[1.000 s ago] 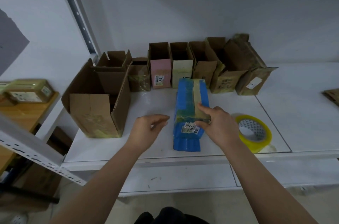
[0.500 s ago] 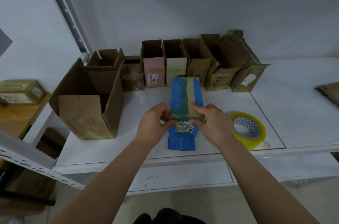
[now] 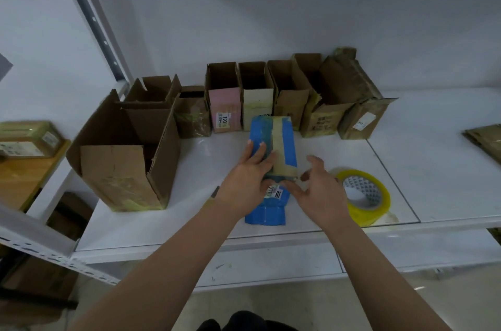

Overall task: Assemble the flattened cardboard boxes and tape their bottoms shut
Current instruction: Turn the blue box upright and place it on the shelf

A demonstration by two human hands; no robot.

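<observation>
Fingers (image 3: 254, 151) flat on blue box (image 3: 282, 140), right hand (image 3: 317, 189) loose, white shelf (image 3: 433, 168), grey wall (image 3: 298, 5).

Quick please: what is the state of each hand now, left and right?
Left hand: open, straight fingers pressing flat on the blue box.
Right hand: open, fingers relaxed, holding nothing, beside the box.

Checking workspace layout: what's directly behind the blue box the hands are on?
Behind the blue box stands a row of opened cardboard boxes along the wall; the cream-fronted box is nearest. The blue box hides that box's lower front. Left hand rests on it.
</observation>
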